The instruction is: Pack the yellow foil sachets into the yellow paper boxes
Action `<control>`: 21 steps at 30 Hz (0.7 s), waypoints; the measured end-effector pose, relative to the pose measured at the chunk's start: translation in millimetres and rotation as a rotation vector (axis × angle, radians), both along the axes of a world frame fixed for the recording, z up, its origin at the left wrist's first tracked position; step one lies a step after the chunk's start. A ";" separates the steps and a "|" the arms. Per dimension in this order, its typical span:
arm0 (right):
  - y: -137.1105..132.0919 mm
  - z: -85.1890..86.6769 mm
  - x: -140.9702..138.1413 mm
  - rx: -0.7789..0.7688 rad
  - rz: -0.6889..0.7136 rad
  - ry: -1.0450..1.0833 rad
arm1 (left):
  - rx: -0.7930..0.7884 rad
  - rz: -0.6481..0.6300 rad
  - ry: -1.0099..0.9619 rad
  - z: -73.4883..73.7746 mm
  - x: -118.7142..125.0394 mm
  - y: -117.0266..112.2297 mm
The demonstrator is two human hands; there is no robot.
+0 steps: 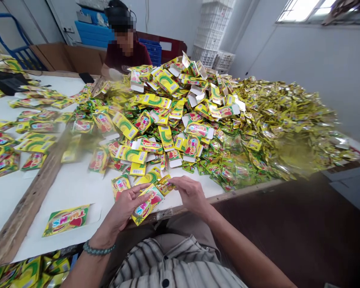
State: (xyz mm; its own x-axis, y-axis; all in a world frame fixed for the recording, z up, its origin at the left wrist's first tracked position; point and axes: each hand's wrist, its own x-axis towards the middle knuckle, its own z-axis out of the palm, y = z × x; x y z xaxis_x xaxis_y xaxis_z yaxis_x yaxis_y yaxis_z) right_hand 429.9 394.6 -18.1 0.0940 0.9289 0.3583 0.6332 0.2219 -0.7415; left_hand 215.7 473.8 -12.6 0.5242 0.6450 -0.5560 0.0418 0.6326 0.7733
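My left hand (124, 208) is closed around a small yellow and green candy box (147, 205) with a watermelon picture, tilted over the table's front edge. At the upper right end of that box, my right hand (192, 194) pinches a small shiny candy packet (165, 185) between thumb and fingers. I cannot tell how far the packet sits inside the box. A flat candy box with its white flap out (67, 221) lies on the table to the left. Just beyond my hands, more boxes (121, 186) lie at the edge of a big pile.
A heap of cartons (168, 82) fills the table's middle, and shiny packets (276, 120) pile up at right. A wooden strip (37, 192) divides the white tabletop. Filled boxes lie left of it. Opposite sits a person (123, 52). Yellow packs (30, 272) fill a container at lower left.
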 end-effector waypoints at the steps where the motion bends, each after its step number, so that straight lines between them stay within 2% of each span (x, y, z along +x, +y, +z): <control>1: -0.6 0.3 -1.3 -0.023 0.012 0.001 | 0.005 0.000 0.000 -0.8 0.4 -0.4; 4: 0.1 -0.8 -6.0 -0.128 0.035 0.108 | 0.058 -0.035 -0.001 -3.6 2.0 -2.1; 7: 2.6 -1.8 -14.0 -0.188 0.081 0.165 | 0.176 -0.084 0.034 -6.0 4.7 -2.8; 11: 3.8 -0.9 -27.0 -0.171 -0.066 0.235 | 0.267 -0.070 0.084 -6.3 7.5 -2.8; 13: 2.6 2.0 -32.2 -0.174 -0.092 0.241 | 0.274 -0.039 0.083 -6.1 7.8 -3.3; 18: -2.5 19.5 -37.8 -0.404 0.095 0.410 | 0.191 -0.013 0.051 -7.5 6.2 -4.7; 21: -2.9 23.0 -42.2 -0.433 0.114 0.407 | 0.176 -0.024 0.037 -8.7 5.2 -4.6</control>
